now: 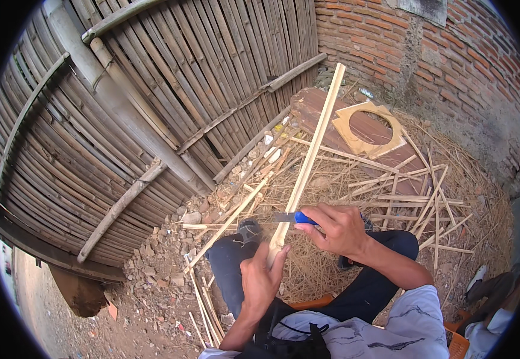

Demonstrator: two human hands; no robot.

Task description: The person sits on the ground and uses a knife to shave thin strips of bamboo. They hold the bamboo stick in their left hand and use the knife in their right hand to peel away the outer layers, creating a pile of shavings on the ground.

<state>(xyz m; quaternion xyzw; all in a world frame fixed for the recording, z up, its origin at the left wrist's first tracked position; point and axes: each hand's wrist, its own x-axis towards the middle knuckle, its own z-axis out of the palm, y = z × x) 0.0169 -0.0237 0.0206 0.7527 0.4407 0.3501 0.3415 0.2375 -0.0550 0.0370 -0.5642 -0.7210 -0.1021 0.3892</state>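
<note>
A long pale bamboo strip slants up and away from me over my lap. Its near end lies in my left hand, whose fingers are closed around it. My right hand grips the blue handle of a knife. The knife's flat grey blade crosses the strip just above my left hand and touches or nearly touches it. Part of the handle is hidden by my right fingers.
Split strips lie across a heap of shavings, with more strips at my left. Beyond are a brown board and a square panel with a round hole. A bamboo wall and brick wall enclose the spot. Another person sits at right.
</note>
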